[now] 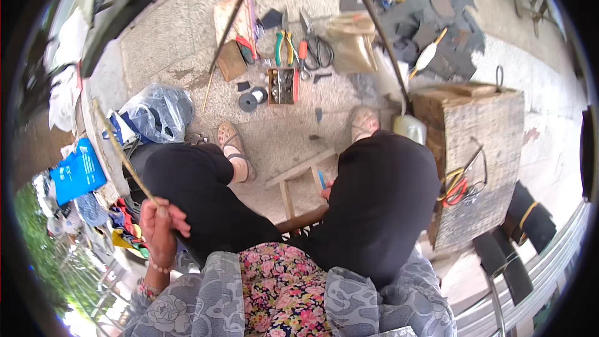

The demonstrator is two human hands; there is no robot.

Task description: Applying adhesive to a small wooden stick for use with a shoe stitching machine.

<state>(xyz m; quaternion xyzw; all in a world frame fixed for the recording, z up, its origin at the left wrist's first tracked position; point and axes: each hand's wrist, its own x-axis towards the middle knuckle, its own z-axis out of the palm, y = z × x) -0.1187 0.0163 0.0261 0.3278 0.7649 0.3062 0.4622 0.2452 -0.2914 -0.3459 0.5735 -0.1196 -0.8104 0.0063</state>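
Observation:
At the left, my left hand (163, 221) is closed round the lower end of a thin tan stick (121, 155), which slants up and away past my left knee. Only the fingertips of my right hand (326, 191) show beside the inner side of my right thigh; the thigh hides the rest. A slim blue piece (321, 179) stands up from those fingertips and looks held by them. Just beyond lies a light wooden frame (301, 168) on the ground between my feet.
Ahead on the ground are pliers (284, 48), scissors (320, 53), a small box of metal bits (282, 86) and spools (253, 98). A wooden crate (483, 162) stands right, dark sheets (430, 12) far right. Bags (159, 112) sit left. Dark rods (387, 43) slant overhead.

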